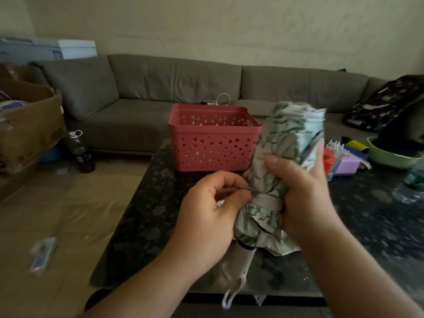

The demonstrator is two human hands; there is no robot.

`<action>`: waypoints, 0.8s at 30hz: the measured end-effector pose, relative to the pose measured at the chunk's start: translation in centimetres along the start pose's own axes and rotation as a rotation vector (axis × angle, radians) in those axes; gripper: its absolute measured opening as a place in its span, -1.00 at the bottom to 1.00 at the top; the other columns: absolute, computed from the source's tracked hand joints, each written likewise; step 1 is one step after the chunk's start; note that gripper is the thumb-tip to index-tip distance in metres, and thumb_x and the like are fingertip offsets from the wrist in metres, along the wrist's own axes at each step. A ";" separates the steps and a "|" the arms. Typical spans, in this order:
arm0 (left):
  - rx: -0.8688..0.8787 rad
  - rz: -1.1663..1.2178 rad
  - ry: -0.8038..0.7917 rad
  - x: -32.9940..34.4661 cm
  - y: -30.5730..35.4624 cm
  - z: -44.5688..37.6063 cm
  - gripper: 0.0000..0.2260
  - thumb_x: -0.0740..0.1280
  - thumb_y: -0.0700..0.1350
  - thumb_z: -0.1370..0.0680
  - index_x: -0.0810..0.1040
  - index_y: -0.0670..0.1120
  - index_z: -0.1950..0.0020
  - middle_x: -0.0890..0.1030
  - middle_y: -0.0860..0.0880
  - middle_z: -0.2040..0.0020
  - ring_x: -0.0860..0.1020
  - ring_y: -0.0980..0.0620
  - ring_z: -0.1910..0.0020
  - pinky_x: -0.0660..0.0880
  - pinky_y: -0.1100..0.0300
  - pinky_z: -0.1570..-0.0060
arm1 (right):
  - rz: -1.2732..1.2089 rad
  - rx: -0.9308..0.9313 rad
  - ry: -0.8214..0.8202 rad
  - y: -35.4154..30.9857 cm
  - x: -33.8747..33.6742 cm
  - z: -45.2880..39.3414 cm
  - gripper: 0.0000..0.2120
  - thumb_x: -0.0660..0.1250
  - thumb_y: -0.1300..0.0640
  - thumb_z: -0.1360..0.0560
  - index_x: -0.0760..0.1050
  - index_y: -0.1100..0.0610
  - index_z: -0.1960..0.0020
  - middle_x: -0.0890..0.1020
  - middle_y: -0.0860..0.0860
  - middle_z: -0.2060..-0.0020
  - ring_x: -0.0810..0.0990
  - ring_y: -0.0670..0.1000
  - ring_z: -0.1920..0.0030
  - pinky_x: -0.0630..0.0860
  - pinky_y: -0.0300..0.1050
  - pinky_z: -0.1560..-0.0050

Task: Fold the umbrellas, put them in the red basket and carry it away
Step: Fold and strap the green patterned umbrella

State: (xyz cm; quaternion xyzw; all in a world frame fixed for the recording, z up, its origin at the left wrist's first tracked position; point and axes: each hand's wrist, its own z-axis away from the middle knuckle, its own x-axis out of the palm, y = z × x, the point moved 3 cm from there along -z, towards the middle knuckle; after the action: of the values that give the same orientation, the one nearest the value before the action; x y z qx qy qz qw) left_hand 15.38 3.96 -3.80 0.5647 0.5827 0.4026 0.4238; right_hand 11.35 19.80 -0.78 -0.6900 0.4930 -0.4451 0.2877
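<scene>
**Two hands fasten a folded umbrella above a dark worktop**

A person holds a folded umbrella point(286, 161) with pale green leaf-print fabric roughly upright over a dark speckled worktop point(146, 216). The right hand point(305, 191) wraps its fingers and thumb around the bundled canopy at mid-height, its grip closed on the fabric. The left hand point(213, 212) pinches the thin end of the strap point(266, 199) that circles the canopy (the band sits just beside the right thumb). The umbrella's pale handle point(242, 260) points down toward 6 o'clock, a cord loop hanging from it. The red basket point(213, 138) stands on the worktop at 11 o'clock from the hands, near but apart. A grey sofa point(183, 88) runs behind it. A green bowl point(390, 157) sits at 2 o'clock.
</scene>
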 end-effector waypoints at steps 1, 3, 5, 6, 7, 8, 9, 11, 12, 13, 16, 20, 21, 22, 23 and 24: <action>-0.092 0.061 -0.005 0.3 -0.5 -0.1 -0.79 0.39 -0.21 -0.65 0.68 0.07 0.09 0.75 -0.01 0.08 0.73 0.03 0.06 0.67 0.09 0.02 | 0.037 0.039 0.013 0.6 0.0 0.0 -0.19 0.41 0.37 -0.45 0.23 -0.06 -0.59 0.63 0.27 -0.24 0.69 0.30 -0.15 0.67 0.27 -0.06; -0.261 0.148 0.002 0.7 -1.3 -0.1 -0.77 0.34 -0.21 -0.68 0.68 0.05 0.09 0.74 -0.01 0.12 0.73 -0.01 0.11 0.68 0.08 0.08 | 0.050 0.149 0.049 2.0 0.3 0.1 -0.31 0.36 0.41 -0.55 0.35 -0.19 -0.49 0.69 0.18 -0.18 0.73 0.27 -0.12 0.70 0.25 -0.02; -0.333 0.141 0.007 0.8 -2.4 -0.1 -0.77 0.33 -0.21 -0.69 0.68 0.04 0.08 0.74 -0.01 0.11 0.73 -0.10 0.04 0.71 -0.07 -0.04 | 0.050 0.255 0.134 3.6 0.0 0.3 -0.46 0.37 0.37 -0.57 0.46 -0.15 -0.37 0.69 0.22 -0.16 0.72 0.33 -0.11 0.69 0.33 -0.04; -0.356 0.132 0.005 0.9 -2.7 -0.2 -0.77 0.33 -0.21 -0.69 0.68 0.05 0.08 0.74 -0.01 0.10 0.72 -0.12 0.00 0.69 -0.13 -0.12 | 0.053 0.289 0.184 4.4 -0.3 0.5 -0.52 0.38 0.35 -0.57 0.50 -0.15 -0.31 0.69 0.23 -0.15 0.71 0.35 -0.11 0.67 0.39 -0.06; -0.380 0.138 0.010 0.9 -3.0 -0.2 -0.76 0.33 -0.21 -0.69 0.68 0.05 0.08 0.74 -0.02 0.10 0.72 -0.11 0.00 0.67 -0.14 -0.15 | 0.059 0.314 0.227 5.0 -0.6 0.6 -0.55 0.40 0.33 -0.56 0.52 -0.15 -0.28 0.69 0.22 -0.14 0.71 0.35 -0.10 0.66 0.42 -0.07; -0.405 0.157 0.017 1.0 -3.2 -0.1 -0.75 0.34 -0.22 -0.69 0.69 0.05 0.10 0.74 -0.03 0.10 0.72 -0.07 0.03 0.68 -0.12 -0.14 | 0.077 0.334 0.255 5.6 -0.9 0.6 -0.53 0.43 0.30 -0.54 0.51 -0.17 -0.30 0.70 0.20 -0.13 0.72 0.32 -0.08 0.66 0.41 -0.06; -0.429 0.168 0.019 1.1 -3.4 0.0 -0.74 0.34 -0.23 -0.68 0.70 0.04 0.11 0.74 -0.05 0.11 0.72 -0.05 0.07 0.69 -0.10 -0.12 | 0.104 0.350 0.269 6.1 -1.0 0.7 -0.46 0.47 0.26 -0.52 0.47 -0.18 -0.37 0.70 0.17 -0.15 0.74 0.27 -0.07 0.68 0.38 -0.06; -0.436 0.177 0.028 1.5 -3.8 0.3 -0.74 0.34 -0.24 -0.68 0.70 0.02 0.11 0.75 -0.10 0.11 0.73 -0.08 0.09 0.70 -0.09 -0.06 | 0.164 0.386 0.287 6.4 -0.9 0.8 -0.23 0.55 0.16 -0.45 0.30 -0.20 -0.54 0.69 0.11 -0.21 0.75 0.16 -0.09 0.70 0.29 -0.09; -0.414 0.173 0.044 1.7 -4.1 0.3 -0.76 0.35 -0.25 -0.68 0.69 0.01 0.10 0.74 -0.14 0.11 0.73 -0.15 0.09 0.69 -0.13 -0.05 | 0.187 0.391 0.307 6.4 -0.8 0.9 -0.13 0.58 0.09 -0.41 0.21 -0.23 -0.58 0.67 0.08 -0.24 0.74 0.13 -0.11 0.69 0.26 -0.13; -0.379 0.159 0.066 1.7 -4.3 0.3 -0.78 0.36 -0.25 -0.67 0.69 0.01 0.08 0.73 -0.19 0.10 0.71 -0.24 0.10 0.68 -0.17 -0.02 | 0.212 0.396 0.334 6.3 -0.7 1.0 -0.06 0.60 0.01 -0.38 0.15 -0.26 -0.59 0.64 0.06 -0.27 0.72 0.10 -0.14 0.68 0.22 -0.16; -0.249 0.041 0.121 1.5 -4.8 0.1 -0.82 0.40 -0.19 -0.65 0.68 0.08 0.05 0.67 -0.30 0.08 0.58 -0.21 0.25 0.58 -0.18 0.21 | 0.248 0.385 0.400 5.6 -0.4 1.2 -0.22 0.58 -0.12 -0.46 0.20 -0.18 -0.51 0.66 -0.01 -0.12 0.71 -0.05 -0.03 0.63 -0.06 -0.02; 0.087 -0.278 0.170 0.5 -4.2 -0.2 -0.79 0.47 -0.21 -0.60 0.68 0.11 0.10 0.66 0.06 0.14 0.63 0.13 0.17 0.55 0.22 0.18 | 0.215 0.348 0.331 6.1 0.8 1.7 -0.51 0.48 -0.08 -0.57 0.35 -0.08 -0.40 0.72 0.01 -0.06 0.75 0.00 -0.05 0.70 0.09 -0.09; 0.198 -0.382 0.168 0.3 -3.9 -0.3 -0.79 0.47 -0.26 -0.58 0.68 0.07 0.08 0.64 0.11 0.07 0.64 0.15 0.07 0.52 0.33 0.10 | 0.182 0.329 0.289 6.3 1.1 1.8 -0.55 0.47 -0.04 -0.58 0.39 -0.08 -0.40 0.73 0.01 -0.09 0.75 0.03 -0.09 0.69 0.13 -0.14; 0.294 -0.459 0.166 0.3 -3.8 -0.2 -0.81 0.47 -0.30 -0.56 0.69 0.01 0.05 0.62 0.12 0.00 0.63 0.14 0.01 0.53 0.37 0.04 | 0.144 0.318 0.254 6.4 1.2 1.8 -0.58 0.47 0.00 -0.59 0.43 -0.09 -0.39 0.73 0.01 -0.11 0.74 0.05 -0.12 0.69 0.14 -0.15; 0.362 -0.507 0.167 0.3 -3.8 -0.1 -0.81 0.47 -0.34 -0.55 0.70 -0.04 0.03 0.60 0.09 -0.05 0.62 0.14 -0.03 0.54 0.37 0.01 | 0.095 0.313 0.230 6.3 1.3 1.7 -0.59 0.47 0.04 -0.59 0.44 -0.08 -0.39 0.73 0.02 -0.14 0.74 0.06 -0.14 0.69 0.13 -0.15; 0.412 -0.538 0.169 0.3 -3.7 0.0 -0.81 0.47 -0.37 -0.54 0.70 -0.08 0.02 0.60 0.06 -0.08 0.62 0.15 -0.05 0.56 0.36 -0.02 | 0.027 0.308 0.203 6.2 1.3 1.6 -0.57 0.48 0.08 -0.59 0.44 -0.04 -0.41 0.72 0.05 -0.17 0.73 0.08 -0.16 0.69 0.11 -0.15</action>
State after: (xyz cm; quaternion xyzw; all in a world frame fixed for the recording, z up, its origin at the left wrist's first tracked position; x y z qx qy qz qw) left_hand 14.20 4.07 -7.28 0.4290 0.8128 0.1957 0.3421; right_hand 10.28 16.42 -6.19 -0.5826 0.4545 -0.5790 0.3446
